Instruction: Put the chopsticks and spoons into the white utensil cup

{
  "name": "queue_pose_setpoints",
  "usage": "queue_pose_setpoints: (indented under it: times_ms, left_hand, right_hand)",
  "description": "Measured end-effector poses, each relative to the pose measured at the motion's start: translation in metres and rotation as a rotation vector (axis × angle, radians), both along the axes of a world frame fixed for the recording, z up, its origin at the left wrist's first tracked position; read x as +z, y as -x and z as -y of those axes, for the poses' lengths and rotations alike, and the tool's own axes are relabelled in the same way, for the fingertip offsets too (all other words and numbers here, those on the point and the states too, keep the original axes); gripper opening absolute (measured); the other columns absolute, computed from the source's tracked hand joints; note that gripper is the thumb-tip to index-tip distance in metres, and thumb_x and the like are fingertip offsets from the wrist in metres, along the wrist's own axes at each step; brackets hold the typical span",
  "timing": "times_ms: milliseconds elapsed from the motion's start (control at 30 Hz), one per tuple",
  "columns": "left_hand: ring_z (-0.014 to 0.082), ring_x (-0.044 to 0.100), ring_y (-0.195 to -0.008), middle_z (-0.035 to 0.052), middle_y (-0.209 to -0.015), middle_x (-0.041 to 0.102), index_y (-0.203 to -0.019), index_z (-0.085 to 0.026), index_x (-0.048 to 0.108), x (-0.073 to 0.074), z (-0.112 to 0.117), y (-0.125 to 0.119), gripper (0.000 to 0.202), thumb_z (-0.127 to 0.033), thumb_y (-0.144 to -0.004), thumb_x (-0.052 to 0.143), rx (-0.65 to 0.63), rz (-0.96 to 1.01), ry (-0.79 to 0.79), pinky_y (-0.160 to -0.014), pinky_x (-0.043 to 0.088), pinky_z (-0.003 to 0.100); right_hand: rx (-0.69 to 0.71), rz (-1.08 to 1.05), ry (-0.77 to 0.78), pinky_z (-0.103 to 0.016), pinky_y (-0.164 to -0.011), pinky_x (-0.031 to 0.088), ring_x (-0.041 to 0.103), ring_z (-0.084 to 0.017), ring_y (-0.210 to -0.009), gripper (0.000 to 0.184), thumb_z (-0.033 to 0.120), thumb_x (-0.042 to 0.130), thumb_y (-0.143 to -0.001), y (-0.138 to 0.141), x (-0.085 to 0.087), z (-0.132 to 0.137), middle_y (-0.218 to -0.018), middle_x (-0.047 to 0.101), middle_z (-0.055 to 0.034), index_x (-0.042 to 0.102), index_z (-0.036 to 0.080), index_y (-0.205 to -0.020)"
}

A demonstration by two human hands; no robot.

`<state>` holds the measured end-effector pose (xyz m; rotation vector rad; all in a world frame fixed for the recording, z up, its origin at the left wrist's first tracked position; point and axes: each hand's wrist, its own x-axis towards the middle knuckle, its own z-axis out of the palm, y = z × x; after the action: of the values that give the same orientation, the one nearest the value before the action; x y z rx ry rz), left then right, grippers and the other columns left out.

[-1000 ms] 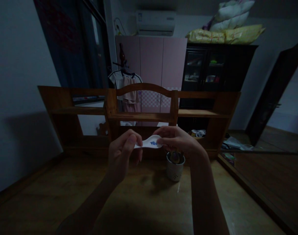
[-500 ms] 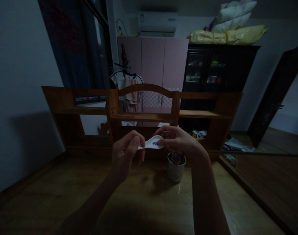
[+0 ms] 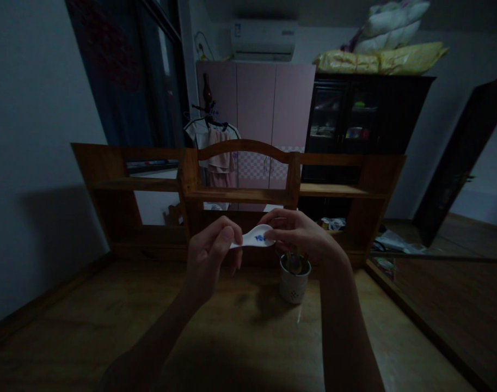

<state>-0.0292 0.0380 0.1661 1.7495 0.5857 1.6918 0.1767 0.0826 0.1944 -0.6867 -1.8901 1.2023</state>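
Between my hands is a white soup spoon point(image 3: 252, 238) with a blue pattern in its bowl, held level above the wooden surface. My left hand point(image 3: 211, 253) is closed around the handle, thumb on top. The bowl end is pinched by my right hand point(image 3: 303, 234), its thumb resting inside the bowl and its fingers behind the rim. Below my right hand stands a light-coloured utensil holder point(image 3: 294, 286) with small holes in its side. Several utensils point(image 3: 295, 263) poke out of it, one of them with a rounded spoon-like end; my hand partly hides them.
A wooden shelf unit point(image 3: 240, 194) runs along the back of the wooden surface point(image 3: 232, 337). A raised wooden edge point(image 3: 411, 316) borders the right side, and a wall point(image 3: 36, 163) closes the left. Beyond are a pink wardrobe point(image 3: 254, 103) and a dark cabinet point(image 3: 366, 114).
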Motion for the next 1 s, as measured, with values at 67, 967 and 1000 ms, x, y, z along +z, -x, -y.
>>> queue_pose_setpoints:
  times_ms: [67,967,1000]
  left_hand:
    - [0.0089,0.047,-0.036,-0.0019,-0.046,0.053,-0.075,-0.017,0.055,0.0000,-0.0001,0.0000,0.031,-0.039,-0.093,0.043,-0.002,-0.002,-0.002,-0.035,0.033,0.018]
    - [0.0081,0.048,-0.037,-0.0023,-0.047,0.053,-0.075,-0.017,0.054,0.0016,-0.0002,0.0012,0.030,-0.038,-0.093,0.044,-0.010,-0.020,0.013,-0.035,0.033,0.017]
    - [0.0082,0.048,-0.037,-0.0025,-0.047,0.053,-0.075,-0.017,0.054,0.0020,0.0001,0.0011,0.030,-0.038,-0.093,0.044,-0.012,-0.027,0.013,-0.035,0.033,0.017]
  right_hand:
    - [0.010,-0.009,0.004,-0.016,-0.043,0.034,0.048,-0.008,-0.054,0.026,0.028,0.072,-0.078,0.0001,0.0005,0.0006,-0.078,0.060,-0.0002,0.062,0.018,-0.100]
    - [0.042,-0.032,-0.012,-0.017,-0.044,0.035,0.048,-0.008,-0.055,0.025,0.021,0.074,-0.077,-0.0014,-0.0013,-0.0005,-0.084,0.061,-0.0014,0.061,0.017,-0.098]
    - [0.040,-0.027,-0.010,-0.017,-0.043,0.034,0.048,-0.007,-0.054,0.025,0.022,0.074,-0.077,-0.0012,-0.0007,0.0002,-0.084,0.061,-0.0016,0.061,0.017,-0.098]
